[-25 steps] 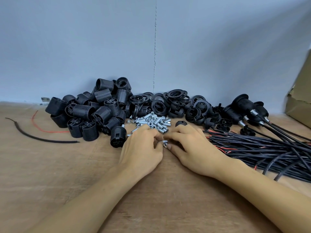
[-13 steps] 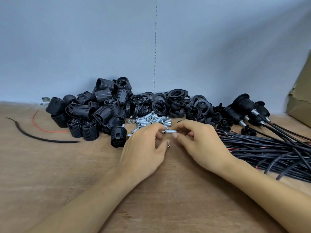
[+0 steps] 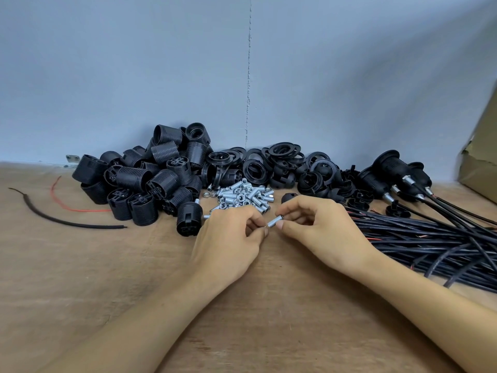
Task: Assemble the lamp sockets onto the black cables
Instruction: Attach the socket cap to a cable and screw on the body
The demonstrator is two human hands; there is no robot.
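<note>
A small threaded metal tube [image 3: 274,221] is held just above the wooden table between both hands. My right hand [image 3: 320,232] pinches its right end between thumb and fingers. My left hand [image 3: 231,243] pinches the left end, where a small metal piece may sit; it is mostly hidden by the fingertips. Behind the hands lies a pile of loose metal tubes and nuts [image 3: 242,196]. Black threaded socket bodies [image 3: 145,181] are heaped at the back left, black rings and caps [image 3: 285,165] at the back middle. A bundle of black cables [image 3: 435,238] lies to the right.
Three cables with sockets fitted [image 3: 390,173] lie at the back right. A cardboard box [image 3: 481,162] stands at the right edge. A loose black cable piece [image 3: 67,223] and a red wire [image 3: 75,208] lie on the left. A grey wall runs along the back.
Both hands lifted from the table surface. The right hand picked a metal tube and brought it level to the left hand's fingertips; the tube now spans both hands.
</note>
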